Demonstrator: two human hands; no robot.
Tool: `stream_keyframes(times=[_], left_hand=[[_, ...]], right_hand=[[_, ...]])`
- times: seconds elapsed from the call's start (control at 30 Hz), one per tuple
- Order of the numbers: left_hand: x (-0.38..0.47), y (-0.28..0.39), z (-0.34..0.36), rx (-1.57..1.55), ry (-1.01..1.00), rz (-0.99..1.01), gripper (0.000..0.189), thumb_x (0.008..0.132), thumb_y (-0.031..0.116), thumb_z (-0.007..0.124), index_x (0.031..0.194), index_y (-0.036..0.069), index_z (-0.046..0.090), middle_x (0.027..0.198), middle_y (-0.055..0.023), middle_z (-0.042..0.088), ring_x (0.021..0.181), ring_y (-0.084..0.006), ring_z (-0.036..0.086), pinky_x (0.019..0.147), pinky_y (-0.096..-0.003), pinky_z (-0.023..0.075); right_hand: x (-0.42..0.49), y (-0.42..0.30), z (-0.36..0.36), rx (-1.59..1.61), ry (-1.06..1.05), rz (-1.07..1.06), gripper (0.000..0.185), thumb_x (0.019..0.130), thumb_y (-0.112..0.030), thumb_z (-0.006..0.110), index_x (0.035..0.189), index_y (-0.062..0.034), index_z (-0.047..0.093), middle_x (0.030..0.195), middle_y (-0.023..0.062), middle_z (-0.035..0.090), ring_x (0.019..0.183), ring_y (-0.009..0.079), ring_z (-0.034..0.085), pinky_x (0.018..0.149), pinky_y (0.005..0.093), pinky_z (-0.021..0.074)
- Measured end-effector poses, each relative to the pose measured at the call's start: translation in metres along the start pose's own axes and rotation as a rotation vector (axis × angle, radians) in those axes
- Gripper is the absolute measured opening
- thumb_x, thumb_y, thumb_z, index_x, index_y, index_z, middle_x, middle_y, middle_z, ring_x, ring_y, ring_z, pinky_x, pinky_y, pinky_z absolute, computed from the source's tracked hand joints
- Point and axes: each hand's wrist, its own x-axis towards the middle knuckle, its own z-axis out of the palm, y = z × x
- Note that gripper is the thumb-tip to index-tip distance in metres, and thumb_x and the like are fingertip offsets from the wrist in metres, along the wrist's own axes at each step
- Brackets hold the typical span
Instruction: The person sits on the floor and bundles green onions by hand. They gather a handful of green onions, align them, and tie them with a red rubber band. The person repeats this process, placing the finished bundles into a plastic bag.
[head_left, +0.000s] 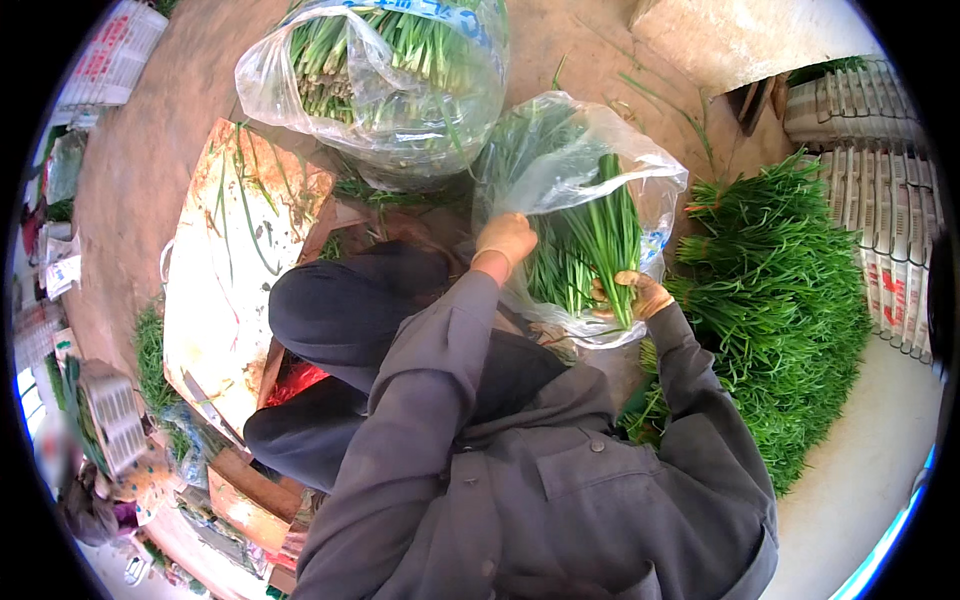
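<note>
My left hand (507, 241), in a tan glove, is closed on the near left edge of a clear plastic bag (585, 176). My right hand (643, 295), gloved likewise, grips a bunch of green, flat-leaved stalks (609, 232) that look like garlic chives. The bunch lies at the bag's opening, its cut ends towards me and its leaf tips pointing away. More greens (544, 274) lie inside the bag, partly veiled by the plastic. The fingers of my right hand are partly hidden behind the stalks.
A fuller clear bag of bundled stalks (390, 67) stands beyond. To the right is a large heap of banded green bunches (772, 315), before stacked white plastic crates (885, 225). A worn board (232, 277) with loose leaves and a knife (210, 405) is left. Another person (90, 502) is at far left.
</note>
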Motion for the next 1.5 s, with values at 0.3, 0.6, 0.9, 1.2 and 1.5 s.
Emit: stream_keyframes(times=[0.3,0.6,0.9,1.2,1.5], left_hand=[[-0.053,0.032,-0.001,-0.356,-0.816,-0.160,0.099,0.077,0.071,0.079,0.143,0.000,0.057,0.139,-0.0287,0.060,0.127,-0.0450,0.060,0.103,-0.0554,0.0491],[-0.085,0.077,0.033,-1.354,-0.519,0.107,0.076,0.079,0.038,0.089,0.139,0.004,0.057,0.130,-0.0102,0.066,0.124,-0.0295,0.061,0.102,-0.0511,0.0494],[-0.126,0.098,0.032,-1.484,-0.197,-0.024,0.050,0.081,0.008,0.082,0.124,-0.002,0.061,0.111,-0.0145,0.071,0.092,-0.0270,0.072,0.084,-0.0406,0.0609],[-0.112,0.107,0.055,-1.350,-0.472,0.298,0.107,0.081,0.053,0.086,0.158,0.007,0.028,0.145,-0.0180,0.054,0.131,-0.0312,0.057,0.110,-0.0409,0.0468],[-0.151,0.083,-0.042,-0.198,-0.687,0.298,0.068,0.079,0.053,0.081,0.129,0.009,0.071,0.121,-0.0111,0.075,0.110,-0.0277,0.071,0.097,-0.0426,0.0551]], right_hand=[[-0.003,0.023,0.029,-0.122,0.164,-0.110,0.041,0.088,-0.003,0.071,0.128,0.0006,0.064,0.118,0.0169,0.073,0.102,0.0336,0.072,0.090,0.0511,0.0603],[-0.032,0.107,0.100,-1.467,0.673,-0.650,0.099,0.073,-0.035,0.089,0.145,0.0094,0.039,0.114,0.0204,0.072,0.105,0.0294,0.072,0.092,0.0371,0.0559],[-0.082,0.031,0.128,-0.555,0.085,-0.219,0.081,0.090,-0.046,0.081,0.151,-0.0076,0.045,0.131,0.0090,0.065,0.121,0.0245,0.062,0.098,0.0452,0.0528],[-0.073,0.021,0.111,-0.781,0.064,-0.394,0.059,0.089,-0.014,0.081,0.141,-0.0039,0.054,0.125,0.0088,0.068,0.106,0.0221,0.069,0.088,0.0386,0.0592],[-0.141,0.016,0.068,-0.822,0.105,0.096,0.066,0.087,0.001,0.073,0.147,-0.0037,0.047,0.115,0.0203,0.071,0.093,0.0285,0.072,0.081,0.0401,0.0620]])
